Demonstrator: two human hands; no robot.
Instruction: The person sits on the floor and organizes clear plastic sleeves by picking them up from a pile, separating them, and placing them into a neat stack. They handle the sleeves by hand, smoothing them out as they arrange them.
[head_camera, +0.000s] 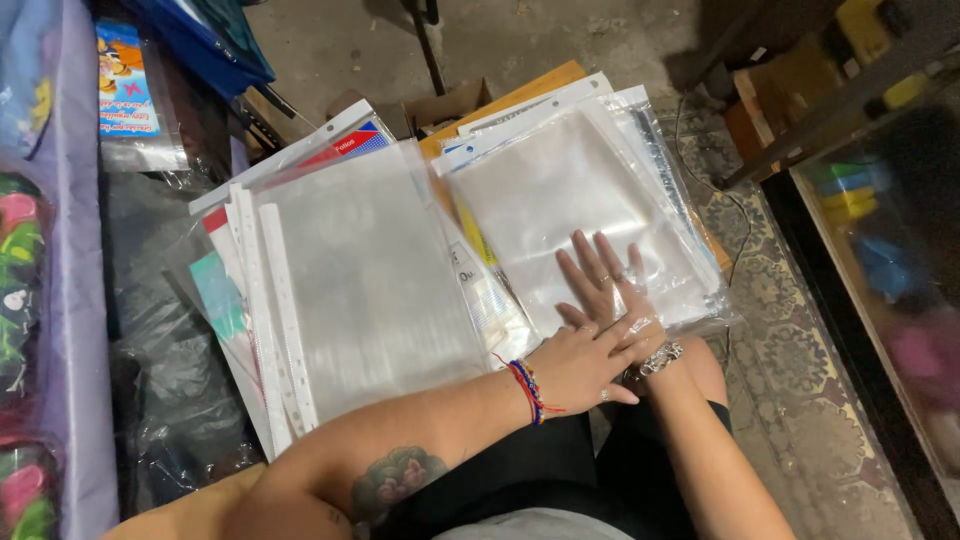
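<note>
Two stacks of clear plastic sheet protectors lie side by side on a low surface before the seated person. The right hand (600, 280) lies flat, fingers extended and slightly spread, palm down on the top sleeve of the right-hand stack of sheet protectors (570, 190); it grasps nothing, only presses. The left hand (585, 360) reaches across the body and rests over the right wrist and the back of the right hand, fingers loosely extended, likewise holding nothing. The left-hand stack of sheet protectors (360, 280), with white punched binding strips along its left edge, lies just beside the right stack, untouched; beneath its upper end a red-and-blue printed package (355, 143) shows. A brown board (530, 90) lies under the right stack. Judgement: the step in hand appears to be flattening or pressing air out of the right stack. Any following move would call for even downward pressure, as the slick sleeves seem liable to slide over one another. A patterned rug (800, 340) lies to the right.
</note>
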